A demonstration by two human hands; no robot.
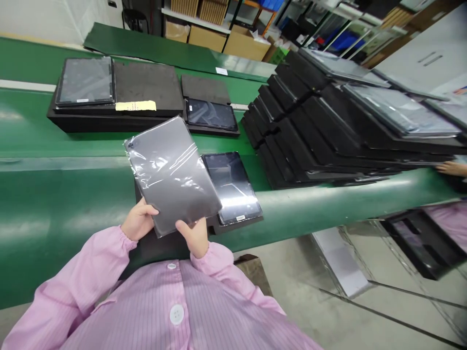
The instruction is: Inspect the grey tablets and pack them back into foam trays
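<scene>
A grey tablet [171, 175] in a clear plastic film is tilted up in front of me, its back with the camera at the upper left facing me. My left hand [139, 219] grips its lower left edge, thumb on the back. At the bottom right edge my right hand [195, 237] holds it too, thumb on top; the other fingers of both hands are mostly hidden beneath. Just right of it, a second tablet [233, 187] lies screen up on a dark foam tray, partly covered by the held one. Dark foam also shows below the held tablet.
Across the green bench [73, 194], a tablet [86, 80] and a yellow note [135, 105] rest on a foam block [148, 87]. Another tablet [211, 114] lies beside it. Tall stacks of black trays [310, 131] stand right. A co-worker's hand [452, 168] shows at the far right.
</scene>
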